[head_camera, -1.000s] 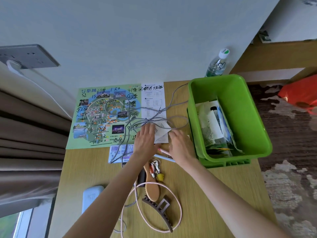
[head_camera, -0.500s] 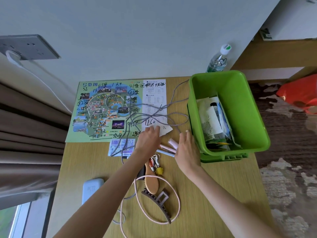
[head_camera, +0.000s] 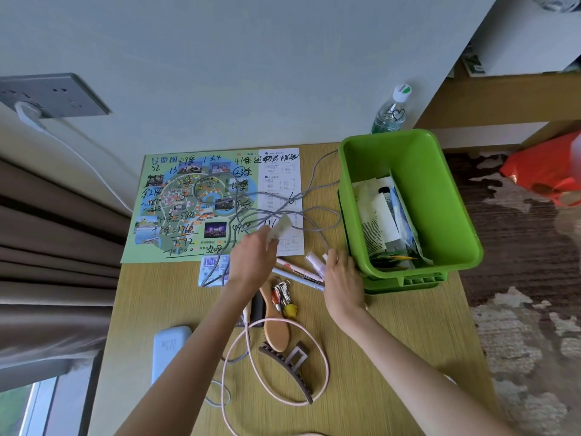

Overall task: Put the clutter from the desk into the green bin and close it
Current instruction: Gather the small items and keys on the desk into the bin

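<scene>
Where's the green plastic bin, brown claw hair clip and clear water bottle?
green plastic bin (head_camera: 438, 196): head view, inner wall
brown claw hair clip (head_camera: 283, 364): head view, spine
clear water bottle (head_camera: 390, 116): head view, body

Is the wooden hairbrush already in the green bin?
No, the hairbrush lies on the desk beside the keys, outside the green bin.

Lit softly and evenly, fairly bright; daylight glimpsed at the window (head_camera: 19, 404), lower left. Only faint, diffuse shadows on the desk (head_camera: 408, 325). Smeared by motion at the left hand (head_camera: 251, 262) and its paper (head_camera: 279, 229). Bent strongly by the wide lens toward the edges; corners soft.
</scene>
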Action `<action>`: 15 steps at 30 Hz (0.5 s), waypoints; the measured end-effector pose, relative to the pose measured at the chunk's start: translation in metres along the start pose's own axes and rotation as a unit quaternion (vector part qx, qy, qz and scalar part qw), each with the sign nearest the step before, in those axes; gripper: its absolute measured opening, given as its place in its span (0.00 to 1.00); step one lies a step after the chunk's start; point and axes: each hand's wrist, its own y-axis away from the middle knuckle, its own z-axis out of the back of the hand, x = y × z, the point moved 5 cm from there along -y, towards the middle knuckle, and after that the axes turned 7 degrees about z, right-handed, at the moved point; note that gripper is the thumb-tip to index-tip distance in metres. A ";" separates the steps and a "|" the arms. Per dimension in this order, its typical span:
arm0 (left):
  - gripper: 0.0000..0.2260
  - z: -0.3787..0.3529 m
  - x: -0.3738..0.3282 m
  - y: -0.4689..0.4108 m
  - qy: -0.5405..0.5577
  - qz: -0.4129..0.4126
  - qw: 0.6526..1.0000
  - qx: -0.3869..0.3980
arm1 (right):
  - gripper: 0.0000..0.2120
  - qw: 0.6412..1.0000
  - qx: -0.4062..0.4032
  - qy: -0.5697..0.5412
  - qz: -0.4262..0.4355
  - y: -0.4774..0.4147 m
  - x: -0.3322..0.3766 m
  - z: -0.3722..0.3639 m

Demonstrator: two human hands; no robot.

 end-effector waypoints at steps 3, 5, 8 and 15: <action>0.07 0.010 0.003 0.001 0.032 0.014 0.999 -0.038 | 0.09 1.000 0.005 0.001 0.001 -0.003 0.001 -0.002; 0.05 0.014 0.002 -0.001 0.029 0.009 0.999 -0.044 | 0.09 1.000 0.015 -0.013 -0.003 -0.004 0.000 -0.006; 0.05 0.016 0.002 -0.002 0.042 0.017 0.998 -0.035 | 0.11 1.000 -0.007 -0.023 -0.013 -0.002 0.001 -0.001; 0.11 0.010 0.011 -0.001 0.122 0.056 0.988 0.076 | 0.12 0.978 -0.130 -0.163 0.005 0.001 0.008 0.018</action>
